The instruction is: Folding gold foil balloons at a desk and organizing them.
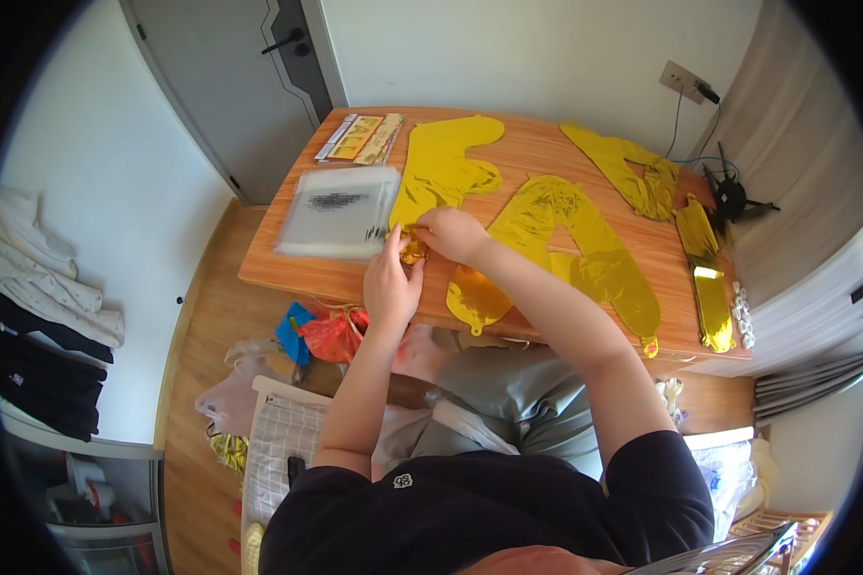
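Observation:
A flat gold foil balloon (430,172), shaped like a letter, lies near the middle of the wooden table. At its near end, my left hand (391,285) and my right hand (451,236) meet with fingers closed around a crumpled part of the foil. My left thumb and fingers are bent against it from the near side, while my right fingers pinch it from above. Just right of my hands, a large A-shaped gold foil balloon (633,290) is spread out flat, partly under my right forearm.
Left of my hands sits a stack of clear plastic bags (297,216), with printed cards (360,140) behind. Another gold balloon (594,149), a folded gold strip (710,297) and a black stand (730,198) occupy the right side. Red plastic (334,337) hangs below the front edge.

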A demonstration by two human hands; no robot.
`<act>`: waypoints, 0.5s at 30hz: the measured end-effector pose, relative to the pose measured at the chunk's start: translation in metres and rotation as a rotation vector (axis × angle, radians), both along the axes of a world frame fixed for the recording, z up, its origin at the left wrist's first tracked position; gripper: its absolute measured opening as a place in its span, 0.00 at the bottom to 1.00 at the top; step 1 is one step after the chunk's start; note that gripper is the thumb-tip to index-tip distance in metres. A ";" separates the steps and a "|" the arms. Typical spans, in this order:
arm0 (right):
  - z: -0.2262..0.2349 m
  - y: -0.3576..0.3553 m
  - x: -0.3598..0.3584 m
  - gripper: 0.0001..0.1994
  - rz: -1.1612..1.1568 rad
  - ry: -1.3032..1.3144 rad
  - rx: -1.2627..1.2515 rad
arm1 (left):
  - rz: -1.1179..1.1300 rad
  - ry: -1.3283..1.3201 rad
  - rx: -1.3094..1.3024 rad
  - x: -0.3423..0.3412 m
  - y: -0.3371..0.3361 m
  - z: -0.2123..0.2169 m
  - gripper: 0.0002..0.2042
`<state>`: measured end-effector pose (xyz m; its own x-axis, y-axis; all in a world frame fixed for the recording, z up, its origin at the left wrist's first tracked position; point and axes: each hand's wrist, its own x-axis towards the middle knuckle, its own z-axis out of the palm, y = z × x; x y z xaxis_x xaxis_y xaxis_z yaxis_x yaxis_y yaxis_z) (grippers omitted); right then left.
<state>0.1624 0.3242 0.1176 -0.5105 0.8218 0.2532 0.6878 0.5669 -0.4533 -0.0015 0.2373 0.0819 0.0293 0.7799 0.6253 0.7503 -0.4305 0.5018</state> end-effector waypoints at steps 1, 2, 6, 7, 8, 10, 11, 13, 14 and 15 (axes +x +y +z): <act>0.002 0.001 -0.002 0.12 -0.018 0.007 0.014 | 0.003 0.022 0.011 -0.002 0.000 0.000 0.35; 0.004 0.002 -0.004 0.12 -0.017 0.008 0.016 | 0.004 0.024 0.013 -0.003 -0.001 0.000 0.35; 0.004 0.023 0.001 0.15 -0.192 0.175 -0.161 | -0.002 0.028 -0.036 -0.007 -0.002 -0.002 0.34; 0.004 0.036 0.007 0.19 -0.249 0.273 -0.224 | -0.010 0.035 -0.024 -0.009 -0.002 -0.003 0.34; 0.008 0.046 0.014 0.21 -0.357 0.391 -0.306 | -0.001 0.038 -0.025 -0.012 -0.004 -0.003 0.34; 0.018 0.075 0.047 0.21 -0.554 0.708 -0.505 | -0.003 0.035 -0.032 -0.012 -0.005 -0.001 0.33; 0.022 0.096 0.086 0.20 -0.658 0.912 -0.604 | -0.030 0.025 -0.026 -0.001 -0.001 0.001 0.33; 0.036 0.118 0.158 0.19 -0.664 1.540 -0.548 | -0.065 0.012 -0.028 0.012 0.005 -0.001 0.32; 0.055 0.117 0.171 0.14 -0.815 1.490 -0.321 | -0.060 0.013 -0.030 0.009 0.004 -0.002 0.32; 0.080 0.106 0.169 0.13 -0.808 1.301 -0.202 | -0.023 0.031 -0.043 -0.002 0.001 -0.004 0.31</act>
<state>0.3317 0.4307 0.1979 0.5495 0.8355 0.0098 -0.1473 0.1083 -0.9831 -0.0039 0.2379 0.0783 0.0662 0.8046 0.5901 0.7556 -0.4267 0.4970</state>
